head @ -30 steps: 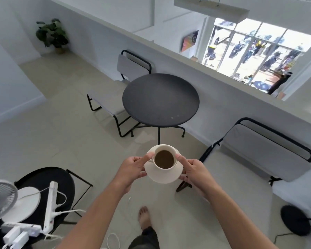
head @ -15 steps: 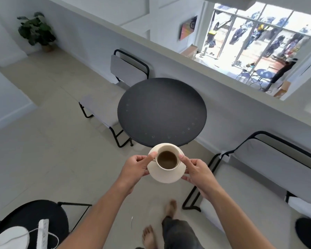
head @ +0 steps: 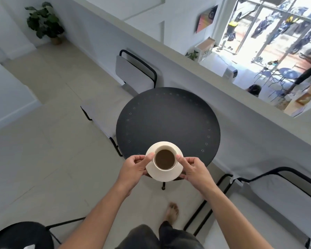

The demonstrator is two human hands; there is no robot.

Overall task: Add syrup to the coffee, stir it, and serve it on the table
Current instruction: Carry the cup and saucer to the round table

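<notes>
A cream cup (head: pixel 164 159) full of dark coffee stands on a cream saucer (head: pixel 169 175). My left hand (head: pixel 134 168) pinches the saucer's left rim and my right hand (head: pixel 194 170) pinches its right rim. Both thumbs rest beside the cup. The saucer hangs in the air over the near edge of a round black table (head: pixel 167 119), whose top is bare.
A grey bench seat with a black frame (head: pixel 136 72) stands behind the table's left side, and another (head: pixel 284 193) lies to the right. A low white wall (head: pixel 223 97) runs behind the table. A small black side table (head: pixel 23 234) sits at the bottom left. A potted plant (head: pixel 45 22) stands far left.
I have walked up to the round table; it has grown larger and nearer. The cup and saucer, held in both hands, now overlap its near edge instead of hanging short of it.
</notes>
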